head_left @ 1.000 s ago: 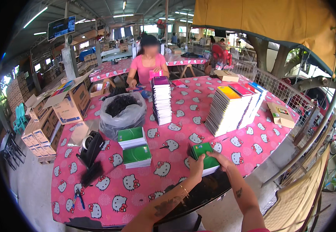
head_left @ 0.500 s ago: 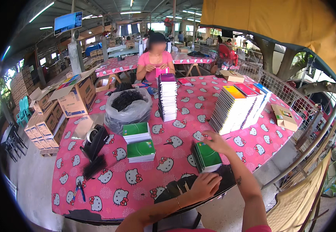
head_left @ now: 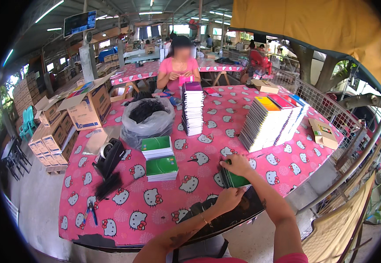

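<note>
A short stack of green spiral notebooks (head_left: 237,179) lies near the front right edge of the table, black coils along its left side. My right hand (head_left: 237,165) is closed over the far end of the stack, the thumb toward the coils. At the near end, my left hand (head_left: 230,198) presses curled fingers against the stack. Part of the top cover is hidden under my hands. To the left lie two piles of green-covered pads (head_left: 162,168), one behind the other, with no coils showing.
A tall notebook stack (head_left: 192,109) and a plastic bag of black coils (head_left: 148,120) stand farther back. Right are leaning rows of notebooks (head_left: 269,122). A tape dispenser (head_left: 110,158), loose black coils (head_left: 108,186) and pliers (head_left: 91,213) lie left. A co-worker (head_left: 179,65) sits opposite.
My right hand has come down from above onto the far end of the green notebooks. My left hand has shifted slightly forward against their near end.
</note>
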`<state>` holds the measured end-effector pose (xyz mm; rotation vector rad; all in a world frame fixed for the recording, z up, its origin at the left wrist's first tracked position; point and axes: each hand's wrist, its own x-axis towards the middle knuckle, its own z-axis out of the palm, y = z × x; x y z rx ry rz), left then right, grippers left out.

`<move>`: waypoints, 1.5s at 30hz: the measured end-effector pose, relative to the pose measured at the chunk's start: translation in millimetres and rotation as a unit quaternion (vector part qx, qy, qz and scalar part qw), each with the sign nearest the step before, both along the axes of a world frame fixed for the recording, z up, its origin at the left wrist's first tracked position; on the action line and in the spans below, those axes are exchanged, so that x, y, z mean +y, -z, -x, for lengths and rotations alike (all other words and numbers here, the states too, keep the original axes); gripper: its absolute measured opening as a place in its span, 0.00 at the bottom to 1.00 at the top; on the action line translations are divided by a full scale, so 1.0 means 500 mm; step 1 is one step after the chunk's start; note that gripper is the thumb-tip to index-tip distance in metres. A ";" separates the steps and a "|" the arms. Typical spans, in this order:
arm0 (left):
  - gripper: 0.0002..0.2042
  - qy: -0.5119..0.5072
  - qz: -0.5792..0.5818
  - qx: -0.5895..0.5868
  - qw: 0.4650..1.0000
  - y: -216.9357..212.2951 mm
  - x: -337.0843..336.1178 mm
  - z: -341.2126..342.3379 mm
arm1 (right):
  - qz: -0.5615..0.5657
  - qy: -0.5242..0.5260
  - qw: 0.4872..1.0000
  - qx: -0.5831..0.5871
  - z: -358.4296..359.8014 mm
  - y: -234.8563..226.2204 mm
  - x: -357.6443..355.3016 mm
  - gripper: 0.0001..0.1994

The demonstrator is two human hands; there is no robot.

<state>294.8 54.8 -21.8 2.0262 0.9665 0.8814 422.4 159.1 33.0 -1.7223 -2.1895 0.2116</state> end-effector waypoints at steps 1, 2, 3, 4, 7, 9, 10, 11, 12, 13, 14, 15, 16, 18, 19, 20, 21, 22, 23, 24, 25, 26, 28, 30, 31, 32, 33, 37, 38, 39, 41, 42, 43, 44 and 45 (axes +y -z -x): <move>0.21 -0.002 0.004 0.004 1.000 0.007 -0.002 -0.002 | 0.010 -0.001 1.000 0.003 -0.001 0.001 0.002 0.26; 0.20 0.037 -0.012 -0.031 0.999 0.008 -0.006 0.002 | -0.024 -0.009 0.999 0.028 -0.004 0.004 0.002 0.28; 0.19 0.077 -0.029 -0.067 0.994 0.010 -0.011 0.008 | -0.059 -0.016 0.997 0.054 -0.010 0.006 0.001 0.29; 0.19 0.116 -0.045 -0.102 0.987 0.012 -0.016 0.015 | -0.093 -0.023 0.992 0.080 -0.018 0.008 -0.002 0.30; 0.16 0.140 0.253 -0.203 0.936 -0.075 -0.020 0.067 | -0.141 0.037 0.961 0.237 -0.082 0.012 -0.032 0.38; 0.16 -0.005 0.172 -0.248 0.954 -0.058 0.020 0.080 | 0.021 0.093 0.904 0.416 -0.082 0.026 -0.069 0.41; 0.17 -0.087 0.113 -0.300 0.943 -0.039 0.046 0.072 | 0.105 0.119 0.855 0.495 -0.075 0.034 -0.085 0.43; 0.18 -0.165 0.054 -0.348 0.921 -0.022 0.063 0.061 | 0.149 0.133 0.846 0.494 -0.069 0.028 -0.106 0.44; 0.21 -0.214 0.097 -0.308 0.922 -0.020 0.070 0.056 | 0.190 0.147 0.837 0.492 -0.066 0.015 -0.126 0.44; 0.22 -0.191 0.181 -0.337 0.904 -0.016 0.073 0.055 | 0.231 0.160 0.826 0.489 -0.064 0.012 -0.136 0.45; 0.23 -0.158 0.265 -0.364 0.879 -0.016 0.073 0.040 | 0.245 0.145 0.806 0.518 -0.086 0.022 -0.142 0.45; 0.23 -0.128 0.344 -0.388 0.845 -0.010 0.074 0.032 | 0.262 0.125 0.785 0.547 -0.104 0.034 -0.141 0.44; 0.24 -0.094 0.372 -0.407 0.829 0.003 0.082 0.019 | 0.278 0.105 0.763 0.574 -0.121 0.045 -0.138 0.44; 0.26 -0.043 0.415 -0.447 0.791 0.062 0.120 0.010 | 0.324 0.074 0.734 0.592 -0.099 0.031 -0.129 0.43; 0.27 -0.054 0.418 -0.433 0.797 0.072 0.125 -0.009 | 0.343 0.067 0.719 0.601 -0.101 0.026 -0.130 0.43; 0.27 -0.066 0.420 -0.419 0.802 0.078 0.128 -0.029 | 0.335 0.075 0.740 0.578 -0.101 0.024 -0.129 0.43; 0.28 -0.080 0.422 -0.406 0.807 0.075 0.126 -0.045 | 0.328 0.082 0.761 0.554 -0.097 0.025 -0.126 0.42; 0.30 -0.165 0.348 -0.364 0.848 0.072 0.118 -0.062 | 0.321 0.088 0.780 0.529 -0.094 0.026 -0.123 0.42; 0.31 -0.152 0.364 -0.369 0.842 0.057 0.105 -0.077 | 0.317 0.093 0.785 0.524 -0.114 0.032 -0.125 0.42; 0.31 -0.143 0.377 -0.374 0.835 0.038 0.095 -0.082 | 0.315 0.093 0.790 0.518 -0.127 0.038 -0.121 0.42; 0.31 -0.134 0.390 -0.379 0.829 0.018 0.087 -0.087 | 0.312 0.094 0.795 0.511 -0.142 0.044 -0.119 0.42; 0.33 -0.140 0.364 -0.379 0.839 0.032 0.096 -0.075 | 0.314 0.079 0.797 0.511 -0.124 0.033 -0.115 0.42; 0.38 -0.157 0.318 -0.377 0.855 0.091 0.122 -0.046 | 0.324 0.052 0.796 0.508 -0.081 0.017 -0.109 0.43; 0.36 -0.170 0.284 -0.313 0.890 0.075 0.104 -0.033 | 0.265 0.097 0.766 0.578 -0.147 0.082 -0.112 0.43; 0.36 -0.177 0.259 -0.281 0.907 0.048 0.100 0.004 | 0.230 0.111 0.749 0.611 -0.173 0.102 -0.104 0.43; 0.32 -0.131 0.085 -0.212 0.965 0.015 0.098 0.086 | 0.170 0.132 0.764 0.608 -0.169 0.078 -0.123 0.39; 0.28 -0.078 -0.093 -0.133 0.984 -0.031 0.085 0.179 | 0.107 0.154 0.779 0.598 -0.162 0.041 -0.148 0.36; 0.18 -0.250 -0.326 0.148 0.900 -0.059 0.110 0.495 | -0.165 0.055 0.779 0.602 -0.064 0.012 -0.243 0.16; 0.18 -0.254 -0.290 0.194 0.902 -0.014 0.119 0.549 | -0.149 0.029 0.758 0.634 -0.004 -0.002 -0.264 0.09; 0.17 -0.246 -0.298 0.211 0.898 -0.001 0.119 0.544 | -0.133 0.002 0.769 0.625 0.039 -0.006 -0.284 0.08; 0.17 -0.232 -0.322 0.248 0.884 -0.001 0.120 0.533 | -0.091 -0.087 0.809 0.574 0.097 0.032 -0.289 0.12; 0.17 -0.222 -0.342 0.255 0.877 0.000 0.117 0.528 | -0.031 -0.102 0.802 0.588 0.132 0.019 -0.304 0.13; 0.17 -0.213 -0.361 0.263 0.869 -0.001 0.115 0.526 | -0.016 -0.119 0.796 0.593 0.160 0.040 -0.295 0.14; 0.16 -0.203 -0.382 0.267 0.861 -0.006 0.113 0.519 | -0.003 -0.135 0.793 0.594 0.179 0.072 -0.279 0.15; 0.16 -0.203 -0.357 0.261 0.873 -0.023 0.111 0.513 | 0.007 -0.152 0.788 0.596 0.194 0.088 -0.269 0.16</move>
